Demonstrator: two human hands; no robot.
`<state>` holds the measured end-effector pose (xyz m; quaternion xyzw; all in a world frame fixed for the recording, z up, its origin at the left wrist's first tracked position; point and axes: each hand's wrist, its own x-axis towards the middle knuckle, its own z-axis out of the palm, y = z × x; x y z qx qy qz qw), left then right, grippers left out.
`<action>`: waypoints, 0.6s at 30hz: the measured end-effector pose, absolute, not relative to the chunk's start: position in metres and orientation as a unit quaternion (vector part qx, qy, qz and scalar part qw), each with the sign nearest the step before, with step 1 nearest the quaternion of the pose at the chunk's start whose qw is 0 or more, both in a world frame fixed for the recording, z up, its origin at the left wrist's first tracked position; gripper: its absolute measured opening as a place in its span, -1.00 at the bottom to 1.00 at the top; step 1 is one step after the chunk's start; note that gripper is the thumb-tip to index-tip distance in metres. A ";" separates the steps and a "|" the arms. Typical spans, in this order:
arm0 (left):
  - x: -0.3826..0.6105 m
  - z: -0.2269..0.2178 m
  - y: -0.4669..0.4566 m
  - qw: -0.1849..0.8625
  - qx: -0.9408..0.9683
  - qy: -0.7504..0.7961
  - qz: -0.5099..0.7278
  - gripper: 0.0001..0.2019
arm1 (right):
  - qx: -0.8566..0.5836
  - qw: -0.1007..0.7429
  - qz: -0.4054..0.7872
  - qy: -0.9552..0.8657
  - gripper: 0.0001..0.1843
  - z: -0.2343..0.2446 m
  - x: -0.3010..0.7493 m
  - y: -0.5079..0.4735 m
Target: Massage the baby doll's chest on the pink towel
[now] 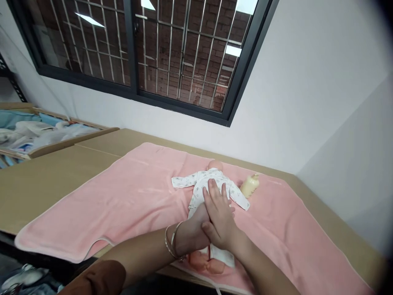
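Note:
Over a baby doll my two hands are pressed together. My right hand lies on top, its fingers stretched out, palm against my left hand. Two bangles circle my left wrist. Most of the left fingers are hidden beneath the right hand, but their tips stick out straight past its far side. No object shows between the palms. The doll lies on a pink blanket with its head away from me, in a white printed outfit, sleeves spread. Its bare feet show below my wrists.
A pale yellow pump bottle lies beside the doll's sleeve, on the right. The blanket covers much of a brown table against a white wall. A wooden crib with bagged items stands at left. Above is a barred window.

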<state>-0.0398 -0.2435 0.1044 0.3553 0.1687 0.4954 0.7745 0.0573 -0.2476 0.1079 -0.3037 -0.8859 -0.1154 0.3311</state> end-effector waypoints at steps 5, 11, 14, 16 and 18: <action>-0.047 0.141 -0.212 0.869 0.224 0.182 0.403 -0.41 | -0.311 0.331 -0.115 -0.883 -0.20 0.099 0.062 -0.231; -0.040 0.133 -0.185 0.866 0.207 0.211 0.403 -0.38 | -0.296 0.353 -0.084 -0.884 -0.20 0.082 0.068 -0.215; -0.033 0.125 -0.170 0.864 0.215 0.218 0.399 -0.37 | -0.315 0.349 -0.065 -0.880 -0.19 0.076 0.076 -0.202; -0.029 0.122 -0.160 0.861 0.215 0.233 0.399 -0.39 | -0.328 0.338 -0.049 -0.880 -0.19 0.073 0.080 -0.196; -0.026 0.119 -0.151 0.858 0.222 0.237 0.398 -0.40 | -0.343 0.327 -0.032 -0.880 -0.19 0.074 0.080 -0.193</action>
